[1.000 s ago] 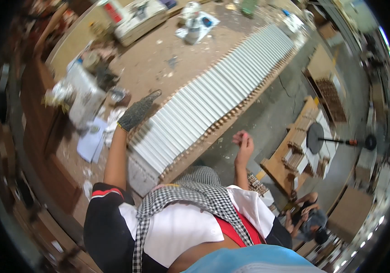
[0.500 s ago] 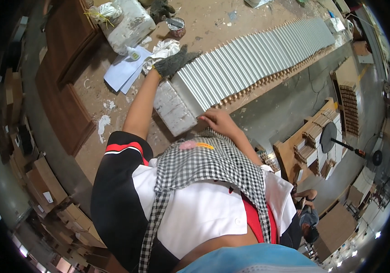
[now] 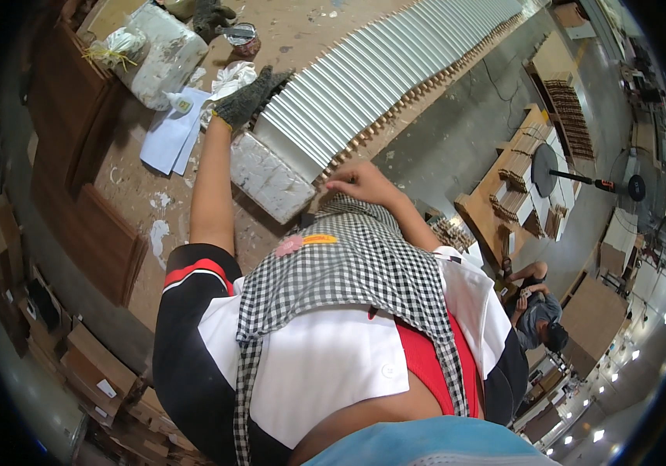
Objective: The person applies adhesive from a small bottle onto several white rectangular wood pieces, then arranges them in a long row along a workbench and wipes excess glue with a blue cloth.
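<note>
A long row of silver-white slats (image 3: 372,74) with wood-coloured ends lies side by side along the table. My left hand (image 3: 246,101), in a dark grey glove, rests at the far corner of the row's near end, fingers stretched out. Beside the row's near right corner is my bare right hand (image 3: 366,185), its fingers curled in toward the thumb. Whether anything is between those fingertips is hidden. A white, paint-smeared block (image 3: 271,177) sits against the row's near end, between my forearms.
Left of the row lie crumpled white cloth (image 3: 232,79), paper sheets (image 3: 170,144), a small white bottle (image 3: 179,101) and an open tin (image 3: 244,40). Brown panels (image 3: 108,241) line the left side. A standing fan (image 3: 544,169) and a seated person (image 3: 536,314) are at right.
The whole view has shifted, so the table's things appear farther left and higher. My right hand's fingertips have drawn slightly away from the row's corner. My left hand stays at the far corner.
</note>
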